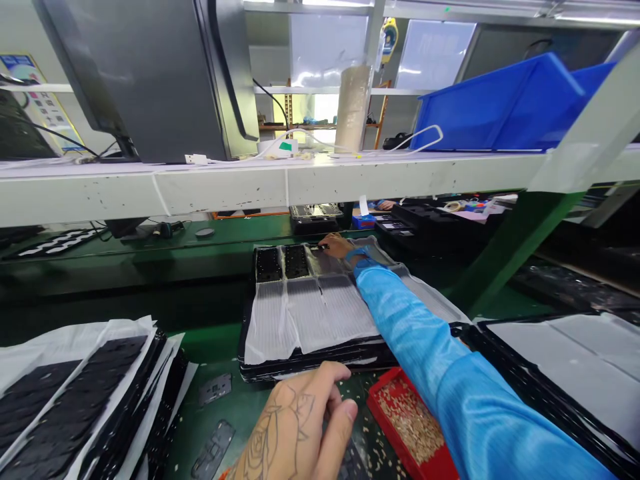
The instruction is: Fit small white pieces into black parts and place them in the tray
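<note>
Tray (260,371) beneath right fingers (329,239); these appear to pinch a dark piece (325,247), best kept level. Left fingers (334,371) loosely apart.

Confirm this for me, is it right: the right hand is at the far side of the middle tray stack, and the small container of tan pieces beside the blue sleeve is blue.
The colour is wrong: the head view shows the small container of tan pieces beside the blue sleeve is red. The right hand is indeed at the far side of the middle tray stack.
</note>
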{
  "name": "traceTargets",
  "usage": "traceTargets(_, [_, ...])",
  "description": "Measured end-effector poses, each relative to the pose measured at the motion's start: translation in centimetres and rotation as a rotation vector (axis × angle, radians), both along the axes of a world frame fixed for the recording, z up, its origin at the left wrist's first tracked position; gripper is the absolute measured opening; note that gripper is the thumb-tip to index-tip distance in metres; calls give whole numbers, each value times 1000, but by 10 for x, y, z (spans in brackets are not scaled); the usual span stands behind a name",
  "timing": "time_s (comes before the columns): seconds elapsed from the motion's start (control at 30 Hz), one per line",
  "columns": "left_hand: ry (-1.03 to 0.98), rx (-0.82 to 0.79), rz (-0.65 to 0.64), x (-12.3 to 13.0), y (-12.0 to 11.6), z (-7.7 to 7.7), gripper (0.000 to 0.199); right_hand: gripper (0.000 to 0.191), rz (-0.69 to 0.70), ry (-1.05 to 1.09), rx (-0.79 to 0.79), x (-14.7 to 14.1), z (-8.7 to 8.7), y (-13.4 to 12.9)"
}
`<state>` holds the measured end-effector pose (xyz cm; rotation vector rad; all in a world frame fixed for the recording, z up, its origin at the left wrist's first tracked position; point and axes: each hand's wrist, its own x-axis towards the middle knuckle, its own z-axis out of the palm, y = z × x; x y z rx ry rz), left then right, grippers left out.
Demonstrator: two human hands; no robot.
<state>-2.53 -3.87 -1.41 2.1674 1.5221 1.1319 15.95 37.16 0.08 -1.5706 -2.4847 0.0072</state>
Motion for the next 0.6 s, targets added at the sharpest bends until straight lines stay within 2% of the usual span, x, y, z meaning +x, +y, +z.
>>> traceTargets(0.1, [20,15,-32,0,1,4,29,34,0,6,40,-1,-4,-6])
traceTargets(0.2, [22,2,-88,-1,2,14,26,35,-10,21,64,-3,-1,-15])
traceTargets(0.27, [11,-7,-115,-7,3,22,25,35,-11,35,71,-3,7,-20])
traceTargets(0.37, [-17,-3,-87,-27,3,33,24,35,-7,57,83,2,30,-30])
traceTargets(0.43, [-71,15,-5,-45,3,39,22,35,6,73,91,10,51,-41])
traceTargets(0.5, [-209,85,152,-63,2,42,20,32,30,86,87,23,70,-62])
traceTargets(0.6, [-495,247,380,-82,-2,44,16,27,82,99,64,52,89,-115])
